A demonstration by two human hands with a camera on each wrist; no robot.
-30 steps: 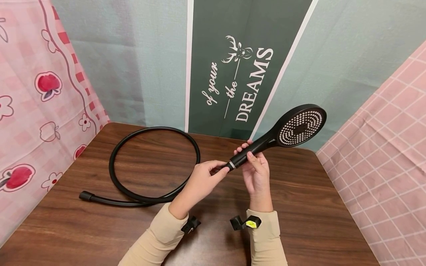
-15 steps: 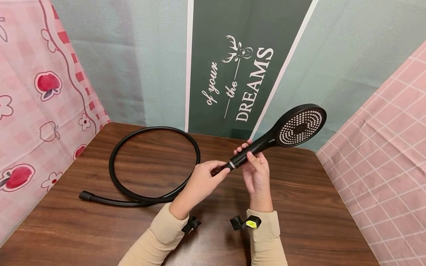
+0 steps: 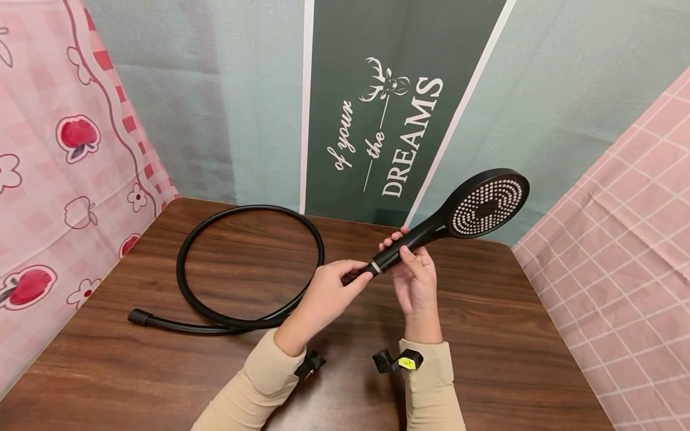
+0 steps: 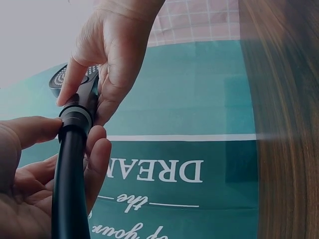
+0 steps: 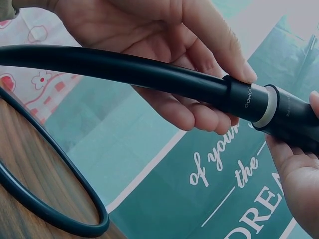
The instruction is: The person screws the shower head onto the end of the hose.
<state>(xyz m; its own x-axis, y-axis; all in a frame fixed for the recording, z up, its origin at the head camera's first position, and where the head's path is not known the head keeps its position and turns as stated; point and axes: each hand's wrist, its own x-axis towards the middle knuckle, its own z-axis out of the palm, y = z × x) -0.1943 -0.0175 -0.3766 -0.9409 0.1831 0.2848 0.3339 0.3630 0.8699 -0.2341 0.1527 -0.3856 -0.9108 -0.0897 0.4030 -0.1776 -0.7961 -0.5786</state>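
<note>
Hardly anything moves from the earlier frames to now: both of my hands and what they grip sit almost exactly where they were. With my left hand [image 3: 331,287] I pinch the hose's end collar [image 5: 240,97], thumb on top and fingers curled below. With my right hand [image 3: 417,278] I grip the handle [image 3: 424,234] of the shower head, farther from me and to the right. Collar and handle lie on one line, end to end, meeting at a white ring [image 5: 269,107] between my hands; my left thumb is just beside that ring. As I judge it, everything turns on keeping those two axes straight; whether the collar is fully seated, I cannot tell. Along that line the shower head [image 3: 489,206] tilts up towards the far right corner of the desk [image 3: 485,335], its spray face turned towards me. From the collar the hose [image 5: 134,71] bends back under my left wrist, then lies in one loop near the far left corner, its free end [image 3: 139,317] towards the left edge.
</note>
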